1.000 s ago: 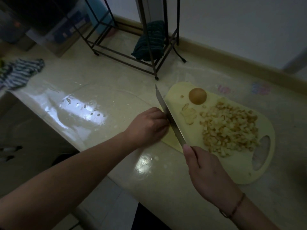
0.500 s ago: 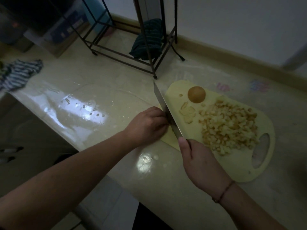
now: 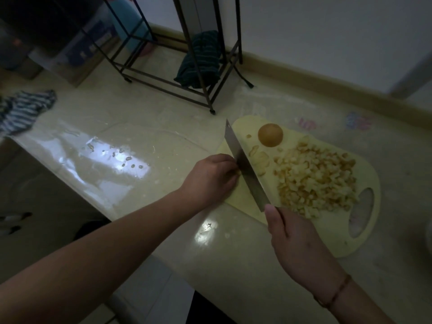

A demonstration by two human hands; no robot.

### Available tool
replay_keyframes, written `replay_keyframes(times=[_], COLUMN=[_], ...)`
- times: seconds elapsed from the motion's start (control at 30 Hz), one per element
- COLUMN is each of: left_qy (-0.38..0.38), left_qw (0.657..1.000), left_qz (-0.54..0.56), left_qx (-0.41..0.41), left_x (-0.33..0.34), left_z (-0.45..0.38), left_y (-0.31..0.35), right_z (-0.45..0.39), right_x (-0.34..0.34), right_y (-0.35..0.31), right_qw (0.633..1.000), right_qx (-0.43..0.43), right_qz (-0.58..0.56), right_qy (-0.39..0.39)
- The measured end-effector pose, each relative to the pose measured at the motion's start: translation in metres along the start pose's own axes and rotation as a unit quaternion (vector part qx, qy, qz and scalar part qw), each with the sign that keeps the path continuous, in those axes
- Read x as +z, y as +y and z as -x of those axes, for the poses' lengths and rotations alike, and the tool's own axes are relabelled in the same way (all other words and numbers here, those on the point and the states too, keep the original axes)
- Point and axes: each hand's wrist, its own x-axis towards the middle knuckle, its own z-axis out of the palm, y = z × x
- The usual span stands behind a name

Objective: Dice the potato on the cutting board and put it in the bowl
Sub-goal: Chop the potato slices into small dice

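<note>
Where fingers [image 3: 230, 170] curl — potato [image 3: 238, 172] beneath.

My cutting board [image 3: 247, 195] is pale yellow; diced potato [image 3: 315, 181] yellow-white; rack cloth [image 3: 201, 61] dark green striped; worktop-corner cloth [image 3: 23, 108] blue-white striped.

One pale yellow plastic cutting board [image 3: 245, 195] lies on the counter, and on it sit one round brown potato end [image 3: 270, 135], one heap of small diced potato cubes [image 3: 315, 181] too many to count, and a few thin pale slices [image 3: 260, 160] beside one broad steel knife [image 3: 245, 169]. Two bare hands are at work, one left hand [image 3: 210, 177] and one right hand [image 3: 297, 244], the right wrist wearing one thin cord bracelet [image 3: 334, 293]. Further off I count one black metal wire rack [image 3: 187, 73], one dark green folded cloth [image 3: 201, 61] and one blue-and-white striped cloth [image 3: 23, 111].
</note>
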Motion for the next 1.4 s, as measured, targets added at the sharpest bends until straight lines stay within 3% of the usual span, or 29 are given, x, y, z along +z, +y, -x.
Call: replay_keyframes(times=[0.23,0.43,0.5,0.57,0.7,0.93,1.17,1.3,1.4], left_qy=[0.018,-0.007,-0.016,-0.074,-0.129,-0.128,-0.102,-0.226,-0.258], left_qw=[0.999,0.998,0.999,0.995,0.984,0.987,0.992,0.96,0.94], left_qz=[0.034,0.052,0.032,-0.023,-0.044,0.047,-0.073,-0.162,-0.22], left_qx=[0.012,0.026,-0.01,-0.068,-0.118,-0.085,0.024,0.015,0.047], left_x=[0.027,0.017,0.008,0.0,0.001,0.018,-0.008,-0.006,-0.003], left_z=[-0.027,-0.033,-0.035,-0.044,-0.059,-0.044,-0.1,-0.135,-0.144], left_y=[0.027,0.024,0.019,0.021,0.033,0.054,0.036,0.038,0.039], right_z=[0.02,0.033,0.04,0.046,0.054,0.061,0.073,0.079,0.083], right_x=[-0.028,-0.029,-0.036,-0.044,-0.06,-0.041,-0.017,-0.004,0.003], right_y=[0.023,0.022,0.022,0.018,0.008,-0.007,-0.03,-0.037,-0.039], right_qw=[0.998,0.995,0.989,0.976,0.949,0.945,0.935,0.927,0.93], right_qx=[0.032,0.077,0.104,0.145,0.211,0.233,0.256,0.263,0.257], right_qz=[0.008,-0.053,-0.108,-0.164,-0.224,-0.18,-0.191,-0.198,-0.18], right_qy=[0.054,0.028,0.014,0.016,0.074,0.14,0.158,0.177,0.191])
